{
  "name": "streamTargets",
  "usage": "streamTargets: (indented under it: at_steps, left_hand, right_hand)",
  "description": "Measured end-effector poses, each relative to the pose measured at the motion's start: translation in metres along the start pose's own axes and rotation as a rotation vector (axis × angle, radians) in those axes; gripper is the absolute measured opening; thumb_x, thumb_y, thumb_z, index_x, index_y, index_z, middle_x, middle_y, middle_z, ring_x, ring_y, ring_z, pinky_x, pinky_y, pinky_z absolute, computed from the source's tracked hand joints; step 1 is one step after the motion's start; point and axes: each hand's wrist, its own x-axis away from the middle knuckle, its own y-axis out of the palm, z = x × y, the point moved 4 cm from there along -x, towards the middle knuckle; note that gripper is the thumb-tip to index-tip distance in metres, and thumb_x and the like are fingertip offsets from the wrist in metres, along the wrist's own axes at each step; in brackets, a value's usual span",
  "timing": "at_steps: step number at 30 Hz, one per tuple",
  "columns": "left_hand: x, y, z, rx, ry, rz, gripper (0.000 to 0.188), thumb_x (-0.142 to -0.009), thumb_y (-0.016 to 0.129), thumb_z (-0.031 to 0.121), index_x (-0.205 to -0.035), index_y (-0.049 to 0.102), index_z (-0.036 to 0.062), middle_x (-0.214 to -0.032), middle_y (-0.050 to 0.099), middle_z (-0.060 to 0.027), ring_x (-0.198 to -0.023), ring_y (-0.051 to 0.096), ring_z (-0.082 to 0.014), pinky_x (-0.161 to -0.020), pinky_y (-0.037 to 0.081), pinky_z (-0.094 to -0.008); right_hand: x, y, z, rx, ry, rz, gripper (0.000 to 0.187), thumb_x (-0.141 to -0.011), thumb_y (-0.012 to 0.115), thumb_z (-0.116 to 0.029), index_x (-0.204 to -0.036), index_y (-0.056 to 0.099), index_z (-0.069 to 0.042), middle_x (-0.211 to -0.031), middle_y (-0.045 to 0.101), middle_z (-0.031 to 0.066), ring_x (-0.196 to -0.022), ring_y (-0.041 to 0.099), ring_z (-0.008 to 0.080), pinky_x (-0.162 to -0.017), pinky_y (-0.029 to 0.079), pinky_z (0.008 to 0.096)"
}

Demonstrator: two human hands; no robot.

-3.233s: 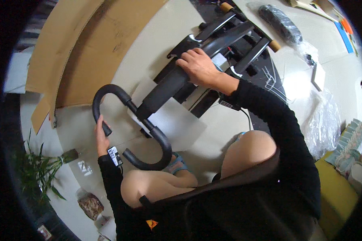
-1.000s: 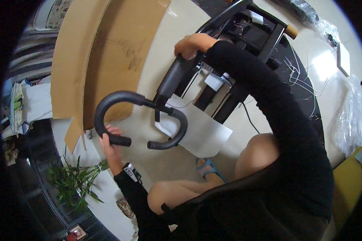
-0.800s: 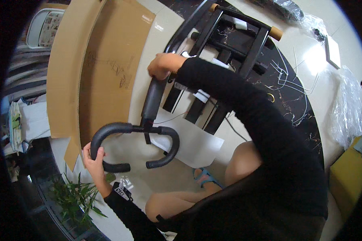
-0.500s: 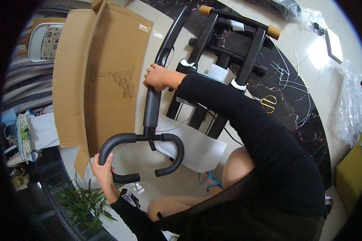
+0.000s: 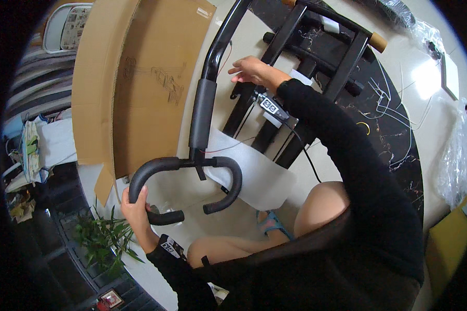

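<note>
My left hand [image 5: 136, 213] grips the left curve of a black foam-padded handlebar [image 5: 184, 184]. The handlebar sits on a long black post [image 5: 205, 111] with a padded sleeve, which runs up and away across the floor. My right hand [image 5: 252, 71] is off the post, fingers spread, hovering just right of it above the black metal frame [image 5: 316, 62] of an exercise machine. A thin red wire comes out near the handlebar joint. The frame has wood-coloured end caps [image 5: 378, 41].
A large flattened cardboard box [image 5: 135, 78] lies left of the post. A white foam sheet [image 5: 254, 176] lies under the handlebar. Loose white ties [image 5: 394, 103] lie on the dark marble floor, plastic bags [image 5: 459, 155] at right, a green plant [image 5: 106, 238] at lower left.
My right hand has let go of the post and moved right with its fingers spread. The post and handlebar have swung from a slant to nearly upright in the picture. My left hand kept its grip.
</note>
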Motion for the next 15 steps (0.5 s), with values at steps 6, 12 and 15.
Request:
streamTargets:
  at_steps: [6,12,15]
  left_hand:
    - [0.001,-0.001,0.001,-0.042,0.018,0.02,0.023,-0.084,0.078,0.015,-0.097,0.063,0.0041,-0.069,0.054,0.0022,-0.048,0.046,-0.006,-0.045,0.037,-0.0217]
    - [0.007,-0.001,0.005,-0.08,0.04,0.011,0.026,-0.083,0.078,0.012,-0.102,0.065,0.0029,-0.07,0.054,0.0022,-0.05,0.046,-0.0056,-0.046,0.037,-0.0221]
    - [0.008,0.0,0.009,-0.084,0.023,0.033,0.026,-0.082,0.079,0.013,-0.102,0.065,0.003,-0.07,0.055,0.0023,-0.05,0.046,-0.0053,-0.046,0.036,-0.0216]
  right_hand:
    - [-0.014,0.024,0.008,-0.081,-0.015,0.023,0.019,-0.102,0.051,-0.019,-0.109,0.058,-0.002,-0.105,0.067,0.0138,-0.079,0.071,0.0238,-0.054,0.049,0.0285]
    - [-0.007,0.008,0.004,0.006,-0.032,0.133,0.017,-0.102,0.053,-0.016,-0.099,0.062,-0.003,-0.083,0.071,0.0102,-0.069,0.073,0.0227,-0.05,0.053,0.0301]
    - [-0.008,-0.001,-0.005,-0.021,-0.176,0.237,0.018,-0.102,0.052,-0.015,-0.098,0.062,-0.001,-0.081,0.07,0.0116,-0.065,0.072,0.023,-0.055,0.058,0.0323]
